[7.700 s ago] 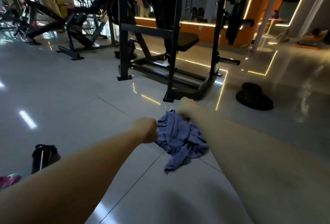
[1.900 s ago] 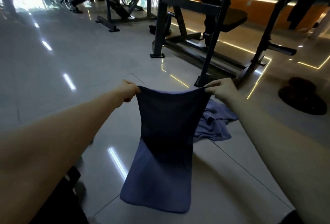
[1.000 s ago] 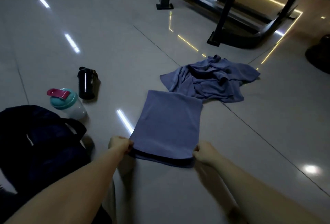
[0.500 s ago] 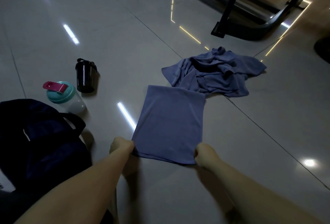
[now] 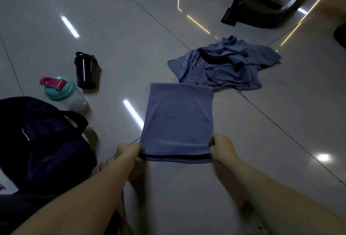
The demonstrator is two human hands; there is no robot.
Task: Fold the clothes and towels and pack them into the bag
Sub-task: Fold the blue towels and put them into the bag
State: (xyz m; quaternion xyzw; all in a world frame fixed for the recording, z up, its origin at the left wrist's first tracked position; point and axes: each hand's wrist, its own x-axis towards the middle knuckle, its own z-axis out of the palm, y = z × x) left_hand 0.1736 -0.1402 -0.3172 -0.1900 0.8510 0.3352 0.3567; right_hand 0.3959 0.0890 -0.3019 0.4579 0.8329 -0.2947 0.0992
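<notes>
A blue towel (image 5: 177, 118), folded double, lies flat on the tiled floor in front of me. My left hand (image 5: 128, 150) pinches its near left corner and my right hand (image 5: 221, 147) pinches its near right corner, lifting the top layer's near edge slightly off the lower layer. Beyond the towel a crumpled blue garment (image 5: 222, 66) lies in a heap. A dark blue bag (image 5: 37, 144) with a black handle sits at the left.
A black shaker cup (image 5: 86, 71) and a clear bottle with a teal lid and pink flap (image 5: 61, 94) stand left of the towel, near the bag. The black base of a gym machine (image 5: 262, 13) stands at the back right. A bare foot (image 5: 101, 167) shows beside the bag.
The towel, held up in the air earlier, now lies flat on the floor folded double. In the last half second both hands raised the near edge of the top layer a little.
</notes>
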